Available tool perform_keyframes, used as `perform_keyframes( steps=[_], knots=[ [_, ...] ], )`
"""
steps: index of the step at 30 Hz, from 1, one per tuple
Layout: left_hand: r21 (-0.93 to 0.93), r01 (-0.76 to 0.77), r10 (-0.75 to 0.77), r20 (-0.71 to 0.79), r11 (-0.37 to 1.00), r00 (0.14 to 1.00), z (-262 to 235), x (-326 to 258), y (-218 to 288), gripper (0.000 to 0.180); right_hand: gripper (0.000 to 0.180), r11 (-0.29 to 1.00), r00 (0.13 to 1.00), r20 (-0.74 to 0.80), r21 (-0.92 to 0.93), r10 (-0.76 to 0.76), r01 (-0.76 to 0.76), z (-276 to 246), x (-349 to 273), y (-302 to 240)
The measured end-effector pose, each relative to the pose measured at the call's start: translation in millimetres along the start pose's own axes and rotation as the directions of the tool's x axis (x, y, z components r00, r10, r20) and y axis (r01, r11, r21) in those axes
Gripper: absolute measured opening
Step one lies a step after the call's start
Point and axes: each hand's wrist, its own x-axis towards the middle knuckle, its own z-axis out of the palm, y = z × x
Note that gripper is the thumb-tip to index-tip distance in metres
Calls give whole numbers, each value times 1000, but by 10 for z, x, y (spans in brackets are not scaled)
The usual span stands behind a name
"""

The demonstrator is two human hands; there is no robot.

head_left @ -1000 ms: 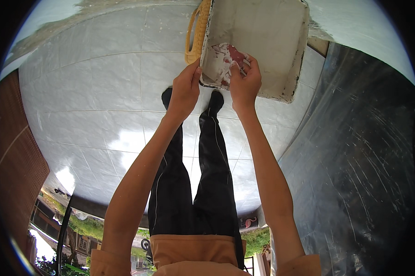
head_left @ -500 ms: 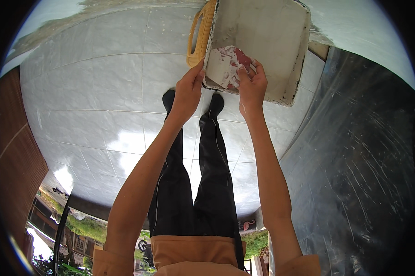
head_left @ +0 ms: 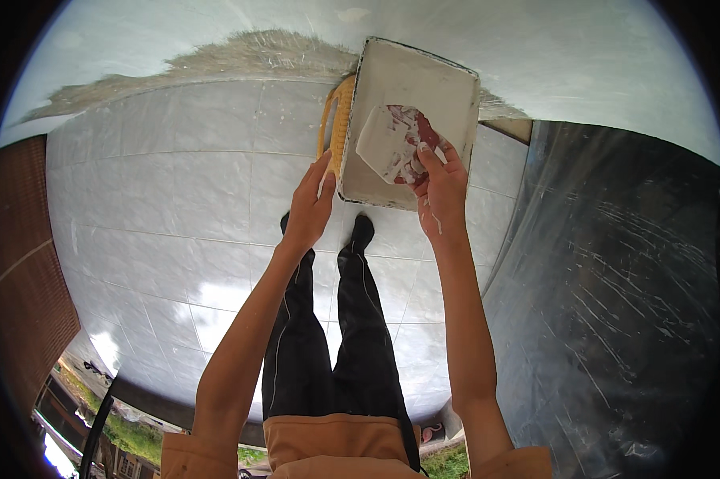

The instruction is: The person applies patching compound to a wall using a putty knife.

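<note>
In my right hand point(head_left: 442, 185) is a flat red putty scraper point(head_left: 425, 130) with off-white paste smeared over it, gripped at its right edge between thumb and fingers. It is over a pale rectangular tray point(head_left: 448, 92), whose dark rim is chipped and whose inside is coated with dried or wet paste. My left hand point(head_left: 310, 203) is open beside the tray's near left corner, fingers stretched out and holding nothing; whether it touches the rim I cannot tell. White paste marks my right wrist.
Under the tray's left side shows a yellow plastic piece point(head_left: 338, 120) with a long slot. Behind it stands a pale wall point(head_left: 240, 56) with a rough grey patch. Grey tiles point(head_left: 168, 191) cover the floor around my feet. A dark scratched sheet point(head_left: 607, 295) hangs at the right.
The tray now appears lower in view, with more wall showing behind. My left hand has drawn back from the scraper's side and opened. My right hand keeps the scraper, its face turned slightly.
</note>
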Motion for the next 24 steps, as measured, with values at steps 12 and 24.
perform_keyframes(
  steps=[12,24],
  knots=[
    [537,-500,614,-43,679,788,-741,181,2341,58,40,928,920,135,116,-368,354,762,-811,-1947],
    [688,-674,939,-32,269,342,-1232,-125,4476,56,32,752,741,137,178,-658,634,1285,-1991,-3720]
  ],
)
